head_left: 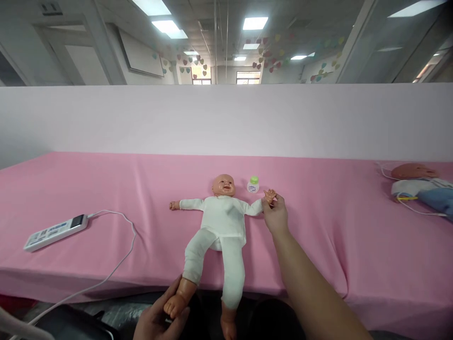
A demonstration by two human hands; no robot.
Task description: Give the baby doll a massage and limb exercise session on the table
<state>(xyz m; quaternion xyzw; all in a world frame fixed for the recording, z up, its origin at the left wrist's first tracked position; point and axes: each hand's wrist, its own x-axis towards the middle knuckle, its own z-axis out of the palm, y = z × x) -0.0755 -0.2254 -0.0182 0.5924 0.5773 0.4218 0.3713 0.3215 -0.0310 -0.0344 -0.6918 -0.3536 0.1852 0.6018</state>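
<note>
Left hand (157, 318) loosely cups one foot of the doll (222, 215), some fingers hidden behind it; right hand (277, 216) pinches its wrist. Stretched between both, legs overhanging the pink sheet (304, 226), it could slide off if tugged; its arm could tip the bottle (253, 185) just beyond the right fingers. Its other foot (229, 327) is cropped.

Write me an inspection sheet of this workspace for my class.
Surface: creased pink cloth.
Job's things: doll in white clothes, face up, feet past the cloth's near edge.
Clutter: green-capped bottle by its head; power strip on the left; second doll at far right.
Hands: left hand holds a foot; right hand holds the doll's hand.
Cables: white cable from the strip, over the near edge; white cords by the second doll.
Surroundings: white partition; heart decorations beyond.
</note>
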